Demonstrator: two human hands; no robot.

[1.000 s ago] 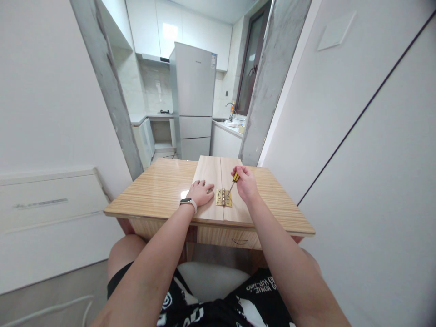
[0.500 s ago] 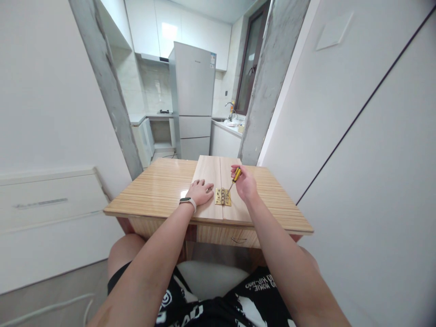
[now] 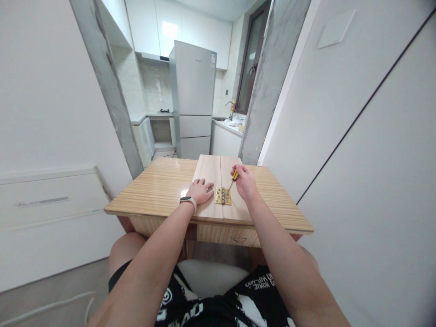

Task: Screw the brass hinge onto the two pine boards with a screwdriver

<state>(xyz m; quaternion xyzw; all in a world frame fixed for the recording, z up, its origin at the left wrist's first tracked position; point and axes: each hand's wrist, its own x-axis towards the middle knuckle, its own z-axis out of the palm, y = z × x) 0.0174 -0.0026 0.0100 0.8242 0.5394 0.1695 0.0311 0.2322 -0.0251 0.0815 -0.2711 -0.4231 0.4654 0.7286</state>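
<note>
A brass butt hinge [image 3: 223, 196] lies unfolded across the seam between two pale wooden boards [image 3: 208, 169]. My right hand [image 3: 245, 182] is closed around the yellow-and-black handle of a screwdriver [image 3: 235, 175]. The screwdriver slants down to the left, and its tip meets the hinge's right leaf, near a screw hole. Just left of the hinge, my left hand [image 3: 200, 191] lies flat on the left board with its fingers spread. A smart band sits on that wrist. Whether a screw is under the tip is too small to tell.
The boards lie on a striped wooden desk [image 3: 150, 190] with a drawer [image 3: 218, 235] at its front. Beyond it stand a grey fridge [image 3: 194, 81] and a sink counter [image 3: 226, 136]. A white wall panel [image 3: 357, 136] rises close on the right.
My right hand has turned slightly around the screwdriver handle, its fingers shifting, while the tip stays at the hinge. My left hand stays in place.
</note>
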